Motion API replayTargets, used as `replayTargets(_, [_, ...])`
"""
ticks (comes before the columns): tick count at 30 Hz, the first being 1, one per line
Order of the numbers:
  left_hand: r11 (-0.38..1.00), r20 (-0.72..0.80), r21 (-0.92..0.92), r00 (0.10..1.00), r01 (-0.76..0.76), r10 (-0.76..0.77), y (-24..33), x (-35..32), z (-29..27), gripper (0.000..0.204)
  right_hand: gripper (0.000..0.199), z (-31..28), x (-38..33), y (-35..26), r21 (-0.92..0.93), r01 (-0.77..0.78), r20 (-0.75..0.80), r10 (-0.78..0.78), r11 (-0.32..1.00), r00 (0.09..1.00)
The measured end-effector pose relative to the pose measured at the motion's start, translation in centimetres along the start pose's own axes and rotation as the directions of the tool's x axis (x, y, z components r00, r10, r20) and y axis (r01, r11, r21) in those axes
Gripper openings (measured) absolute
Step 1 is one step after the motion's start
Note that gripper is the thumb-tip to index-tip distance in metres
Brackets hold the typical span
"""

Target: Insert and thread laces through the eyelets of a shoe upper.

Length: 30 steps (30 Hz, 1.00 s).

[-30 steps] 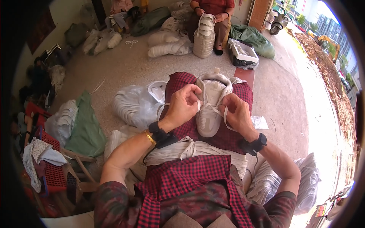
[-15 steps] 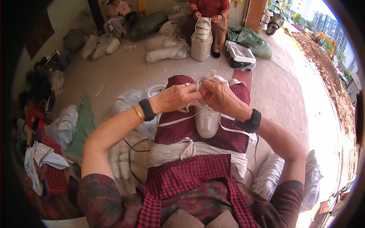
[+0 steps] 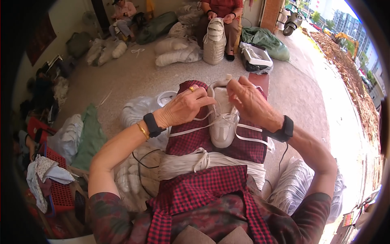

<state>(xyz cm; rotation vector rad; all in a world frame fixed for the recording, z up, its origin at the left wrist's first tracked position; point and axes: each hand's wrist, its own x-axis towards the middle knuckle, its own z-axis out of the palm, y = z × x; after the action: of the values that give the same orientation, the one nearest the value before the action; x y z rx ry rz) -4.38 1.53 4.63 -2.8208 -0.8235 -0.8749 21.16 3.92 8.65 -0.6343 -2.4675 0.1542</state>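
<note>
A white sneaker (image 3: 221,135) lies on my lap, toe toward me, over a red-and-black checked apron (image 3: 189,140). White shoelace (image 3: 189,131) crosses its front and trails out on both sides. At the shoe's left edge is my left hand (image 3: 187,105), its fingers bent together and the index tip near the opening. Over the right side of the opening, my right hand (image 3: 252,101) has its fingers curled in a pinch. What either hand grips is hidden. A tied bundle of white shoelaces (image 3: 211,160) rests across my lap, nearer my body.
Plastic-wrapped white bundles (image 3: 138,112) lie beside my left leg, and more bagged ones (image 3: 284,179) at my right. A red basket (image 3: 61,195) holds cloths at left. Facing me, a seated person (image 3: 223,20) handles a stack of shoes (image 3: 215,42). A white box (image 3: 256,57) stands nearby.
My hands, together over the sneaker's opening before, have moved apart. The right one has gone right, the left slightly left. The shoe's tongue and opening now show between them.
</note>
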Motion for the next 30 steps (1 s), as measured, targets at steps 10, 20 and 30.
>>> replayTargets(10, [0.863, -0.003, -0.443, 0.962, 0.242, -0.272, 4.8, 9.2, 1.4, 0.018, 0.019, -8.0, -5.2, 1.5, 0.118, -0.332, -0.014, 0.336, 0.936, 0.942])
replayTargets(20, [0.759, 0.155, -0.392, 0.851, 0.520, -0.502, 5.3, 6.6, -2.1, 0.016, 0.024, -4.0, -3.6, 1.7, 0.286, -0.254, -0.075, 0.286, 0.924, 0.955])
replayTargets(30, [0.883, -0.036, -0.132, 0.888, 0.450, -0.458, 4.9, 2.6, 1.3, 0.009, 0.025, 2.7, -1.7, 3.5, 0.061, -0.088, -0.192, 0.098, 0.994, 0.976])
